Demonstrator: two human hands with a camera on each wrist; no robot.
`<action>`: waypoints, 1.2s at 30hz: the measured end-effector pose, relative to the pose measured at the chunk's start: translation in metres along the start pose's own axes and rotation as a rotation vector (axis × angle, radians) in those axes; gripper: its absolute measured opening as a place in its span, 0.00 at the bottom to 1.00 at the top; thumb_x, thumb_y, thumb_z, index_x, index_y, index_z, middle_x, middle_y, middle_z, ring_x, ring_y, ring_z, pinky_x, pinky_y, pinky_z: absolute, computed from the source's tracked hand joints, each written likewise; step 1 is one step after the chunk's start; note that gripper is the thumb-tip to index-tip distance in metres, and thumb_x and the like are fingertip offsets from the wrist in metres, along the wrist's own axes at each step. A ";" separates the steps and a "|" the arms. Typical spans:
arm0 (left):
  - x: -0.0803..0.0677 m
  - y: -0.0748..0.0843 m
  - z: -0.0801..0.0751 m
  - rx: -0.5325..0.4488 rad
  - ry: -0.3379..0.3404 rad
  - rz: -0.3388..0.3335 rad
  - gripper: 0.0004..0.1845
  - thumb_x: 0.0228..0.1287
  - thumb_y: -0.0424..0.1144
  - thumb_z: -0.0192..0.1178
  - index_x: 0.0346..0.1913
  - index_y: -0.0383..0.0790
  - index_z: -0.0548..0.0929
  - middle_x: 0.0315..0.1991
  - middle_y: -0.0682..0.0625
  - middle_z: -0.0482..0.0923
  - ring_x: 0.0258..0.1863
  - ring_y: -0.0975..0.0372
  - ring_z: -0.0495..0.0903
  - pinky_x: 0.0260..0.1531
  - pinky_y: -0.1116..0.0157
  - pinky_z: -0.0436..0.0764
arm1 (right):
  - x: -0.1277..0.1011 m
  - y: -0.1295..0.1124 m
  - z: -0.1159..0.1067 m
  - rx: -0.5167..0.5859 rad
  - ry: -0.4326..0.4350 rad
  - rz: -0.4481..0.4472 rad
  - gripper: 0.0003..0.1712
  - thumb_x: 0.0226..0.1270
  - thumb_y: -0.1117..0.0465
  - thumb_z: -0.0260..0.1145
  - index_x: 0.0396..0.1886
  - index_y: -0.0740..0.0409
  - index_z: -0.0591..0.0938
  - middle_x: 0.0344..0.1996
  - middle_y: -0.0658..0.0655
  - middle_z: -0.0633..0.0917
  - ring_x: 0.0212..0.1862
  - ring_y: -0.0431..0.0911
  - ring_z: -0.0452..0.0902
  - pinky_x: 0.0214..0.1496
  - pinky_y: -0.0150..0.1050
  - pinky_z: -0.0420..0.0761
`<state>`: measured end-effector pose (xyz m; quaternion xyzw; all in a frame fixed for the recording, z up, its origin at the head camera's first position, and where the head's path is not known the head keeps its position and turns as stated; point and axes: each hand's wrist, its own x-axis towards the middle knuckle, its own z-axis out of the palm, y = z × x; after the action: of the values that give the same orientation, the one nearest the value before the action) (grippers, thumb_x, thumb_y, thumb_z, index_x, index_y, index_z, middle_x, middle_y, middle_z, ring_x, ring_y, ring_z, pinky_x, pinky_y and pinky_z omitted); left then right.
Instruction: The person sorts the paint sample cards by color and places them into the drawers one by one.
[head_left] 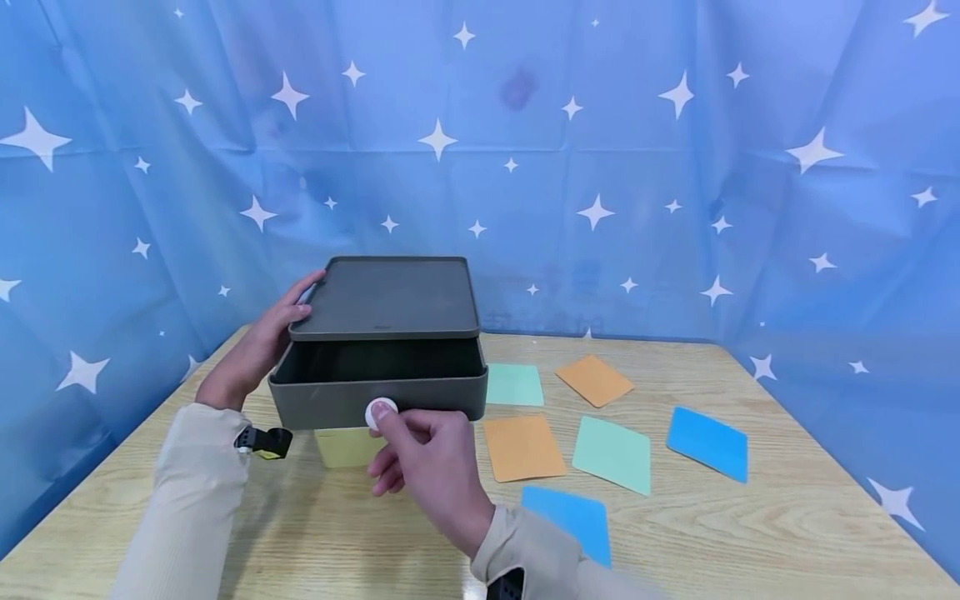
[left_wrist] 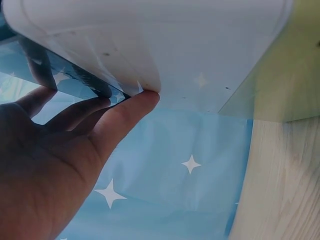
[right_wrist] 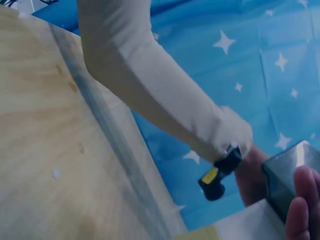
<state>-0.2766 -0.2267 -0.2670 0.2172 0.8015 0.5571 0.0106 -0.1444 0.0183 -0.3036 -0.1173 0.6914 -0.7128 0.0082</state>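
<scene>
Right hand (head_left: 431, 467): thumb on white round knob (head_left: 371, 414), fingers loosely curled; can't tell if it's pinched.
Knob sits on dark-grey drawer (head_left: 322, 404), partway open, rounded corners, dark interior. Left hand (head_left: 258, 350), fingers extended, touches left side of drawer unit (head_left: 390, 293): flat grey top, near table's (head_left: 795, 508) far-left corner.

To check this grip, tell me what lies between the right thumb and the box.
A white disc: in the head view, the right hand's thumb overlaps it, with the box front behind it.
</scene>
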 end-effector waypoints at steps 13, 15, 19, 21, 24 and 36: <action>0.000 0.000 0.001 -0.009 -0.012 0.016 0.35 0.78 0.53 0.36 0.82 0.57 0.40 0.83 0.44 0.29 0.80 0.41 0.31 0.72 0.30 0.37 | -0.013 0.001 -0.001 0.018 -0.020 -0.044 0.20 0.71 0.47 0.65 0.35 0.61 0.89 0.24 0.70 0.87 0.18 0.44 0.83 0.30 0.40 0.86; 0.000 0.000 0.001 -0.006 -0.012 0.014 0.35 0.78 0.53 0.36 0.82 0.57 0.40 0.83 0.44 0.28 0.80 0.40 0.31 0.71 0.29 0.37 | -0.015 0.000 -0.001 0.012 -0.025 -0.041 0.20 0.71 0.47 0.65 0.35 0.60 0.89 0.25 0.70 0.87 0.18 0.45 0.83 0.30 0.39 0.86; 0.000 0.000 0.001 -0.001 -0.006 0.013 0.35 0.78 0.53 0.36 0.82 0.57 0.40 0.83 0.45 0.29 0.80 0.41 0.31 0.71 0.29 0.37 | -0.018 0.000 -0.001 0.004 -0.039 -0.042 0.20 0.72 0.48 0.64 0.36 0.60 0.90 0.25 0.70 0.88 0.18 0.43 0.83 0.29 0.38 0.86; -0.001 -0.001 0.001 0.003 -0.002 0.014 0.35 0.78 0.53 0.36 0.82 0.58 0.40 0.83 0.45 0.29 0.80 0.41 0.31 0.71 0.29 0.37 | -0.019 0.000 0.000 0.003 -0.049 -0.044 0.19 0.72 0.48 0.64 0.36 0.59 0.90 0.25 0.70 0.88 0.18 0.41 0.83 0.29 0.37 0.86; -0.001 -0.001 0.001 0.009 0.001 0.016 0.35 0.78 0.54 0.35 0.82 0.58 0.40 0.83 0.46 0.29 0.80 0.40 0.31 0.71 0.29 0.37 | -0.021 0.001 0.001 0.009 -0.055 -0.047 0.19 0.72 0.48 0.64 0.36 0.59 0.90 0.25 0.70 0.87 0.17 0.40 0.82 0.29 0.38 0.86; -0.001 -0.002 0.001 0.012 0.010 0.020 0.34 0.78 0.54 0.35 0.82 0.59 0.41 0.83 0.46 0.30 0.80 0.41 0.32 0.71 0.29 0.37 | -0.025 0.000 0.004 0.032 -0.058 -0.051 0.20 0.73 0.49 0.63 0.36 0.61 0.89 0.25 0.72 0.87 0.17 0.39 0.82 0.29 0.39 0.86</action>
<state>-0.2759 -0.2268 -0.2697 0.2222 0.8027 0.5535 -0.0002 -0.1198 0.0190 -0.3073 -0.1554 0.6760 -0.7202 0.0119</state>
